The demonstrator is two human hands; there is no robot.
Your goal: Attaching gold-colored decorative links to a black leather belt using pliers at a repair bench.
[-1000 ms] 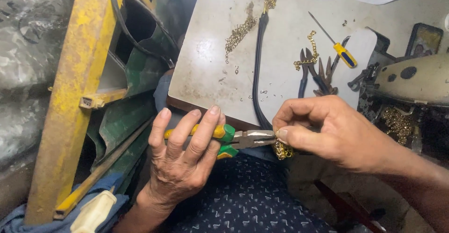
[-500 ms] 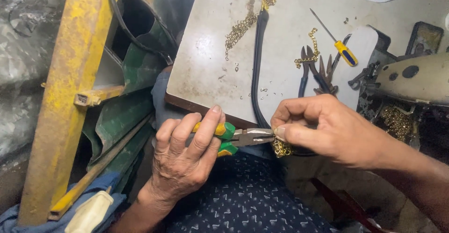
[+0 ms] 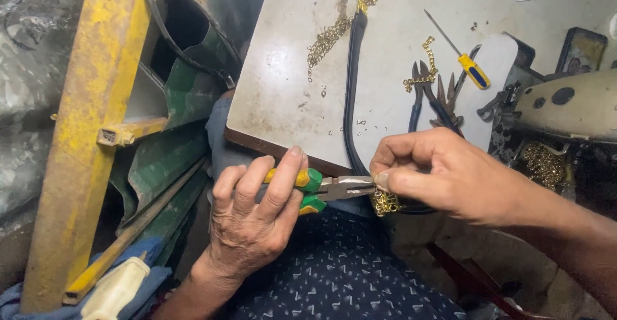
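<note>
Left hand [image 3: 254, 220] clenched on green-and-yellow-handled steel pliers [image 3: 324, 188]; right hand [image 3: 443, 175] pinching short gold chain piece [image 3: 384, 202] at nose. Unchanged since previous frames; still working.

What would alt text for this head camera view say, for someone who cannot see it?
A left hand grips green-and-yellow-handled pliers whose tips meet a small gold chain piece pinched by the right hand. Beyond lies a worn white work board with gold chains, a black strap, a yellow-handled screwdriver and more pliers.

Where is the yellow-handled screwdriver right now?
In the head view, the yellow-handled screwdriver lies on the white tabletop, upper right, just right of the spare pliers.
</note>
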